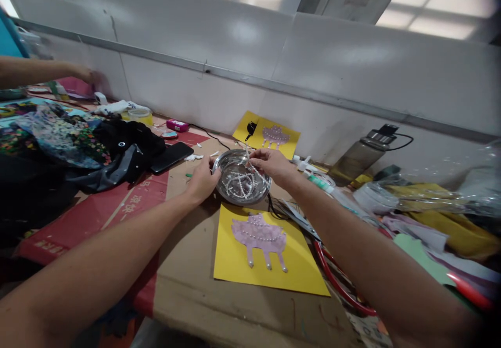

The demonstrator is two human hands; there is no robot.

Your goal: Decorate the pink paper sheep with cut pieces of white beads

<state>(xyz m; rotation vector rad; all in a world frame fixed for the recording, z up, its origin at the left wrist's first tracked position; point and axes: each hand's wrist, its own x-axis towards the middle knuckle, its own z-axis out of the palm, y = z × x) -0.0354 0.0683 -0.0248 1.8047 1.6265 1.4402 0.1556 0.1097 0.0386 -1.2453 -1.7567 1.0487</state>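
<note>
A round metal dish (230, 194) holding strands of white pearl beads (240, 181) stands on the cardboard-covered table. My left hand (202, 180) grips the dish's left rim, fingers curled on it. My right hand (272, 163) is over the dish's far right edge, fingers pinched on a pearl strand that hangs into the dish. In front of the dish lies a yellow card (266, 254) with a purple cut-out shape trimmed with pearls.
A second yellow card (270, 135) leans on the white partition. A black phone (172, 156), dark cloth (117, 155) and patterned fabric lie left. A water bottle (362, 155), plastic bags and coloured paper crowd the right. Another person's arm (47, 71) reaches in at far left.
</note>
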